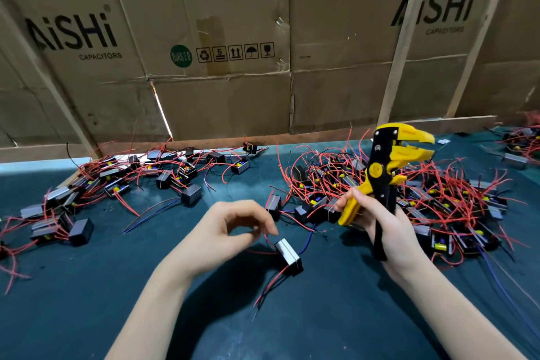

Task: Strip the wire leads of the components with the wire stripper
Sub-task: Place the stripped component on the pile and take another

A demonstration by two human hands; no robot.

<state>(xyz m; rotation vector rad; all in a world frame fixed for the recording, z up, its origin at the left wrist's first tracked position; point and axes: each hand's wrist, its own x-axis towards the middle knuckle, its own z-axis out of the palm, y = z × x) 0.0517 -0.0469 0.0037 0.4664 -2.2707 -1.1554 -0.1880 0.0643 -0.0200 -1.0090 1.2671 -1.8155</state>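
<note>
We hold the wire stripper upright in our right hand, fingers curled round its yellow and black handles, its beak-shaped head open toward the right. Our left hand hovers with fingers loosely bent, thumb and forefinger nearly meeting; whether they pinch the thin red lead we cannot tell. Just beside it lies one boxy black component on the dark green mat, with tangled piles farther away.

Both hands and forearms bare, no sleeves or gloves
</note>
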